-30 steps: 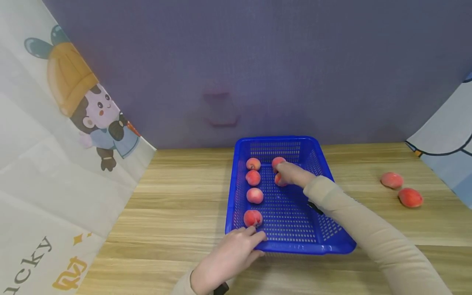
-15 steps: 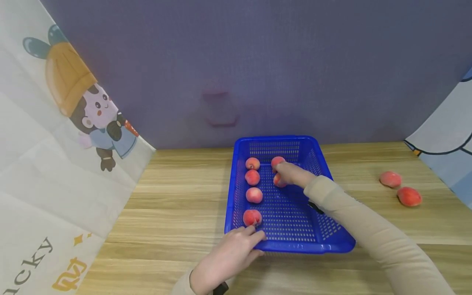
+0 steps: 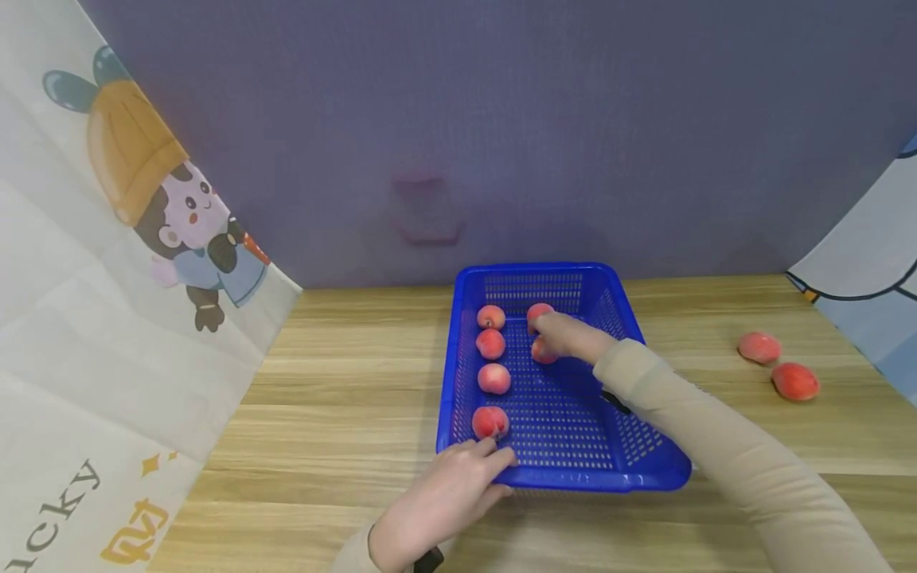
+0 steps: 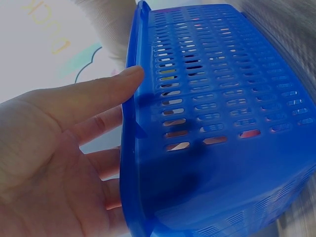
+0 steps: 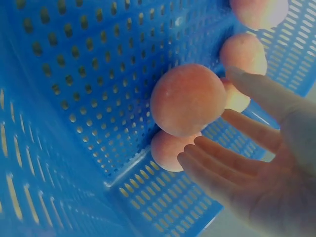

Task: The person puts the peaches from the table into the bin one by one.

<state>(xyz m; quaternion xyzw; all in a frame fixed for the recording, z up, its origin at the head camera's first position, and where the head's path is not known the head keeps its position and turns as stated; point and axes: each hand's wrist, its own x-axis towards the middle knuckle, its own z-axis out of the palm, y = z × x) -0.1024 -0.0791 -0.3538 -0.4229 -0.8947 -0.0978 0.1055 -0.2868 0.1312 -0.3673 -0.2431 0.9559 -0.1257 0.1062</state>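
A blue plastic basket (image 3: pixel 573 481) with slotted walls stands on the table. My left hand (image 3: pixel 444 487) grips its near left rim, thumb (image 4: pixel 106 94) outside and fingers over the inner side. In the basket, several peaches form a column along the left, including a front peach (image 3: pixel 490 422). My right hand (image 3: pixel 569 338) reaches in beside two more, a back peach (image 3: pixel 540 311) and a nearer peach (image 3: pixel 543 352), each partly hidden by it. In the right wrist view its fingers (image 5: pixel 237 160) are extended and spread, tips right at the edge of the nearer peach (image 5: pixel 187 98).
Two loose peaches, one peach (image 3: pixel 759 348) and a redder peach (image 3: pixel 796 382), lie on the wooden table (image 3: pixel 344 406) to the right of the basket. A grey-purple panel (image 3: pixel 501 143) rises behind the basket, and a printed white sheet (image 3: pixel 79 318) stands at the left.
Hardly anything differs. The right forearm has shifted very slightly to the right; the left hand, basket and peaches keep their places.
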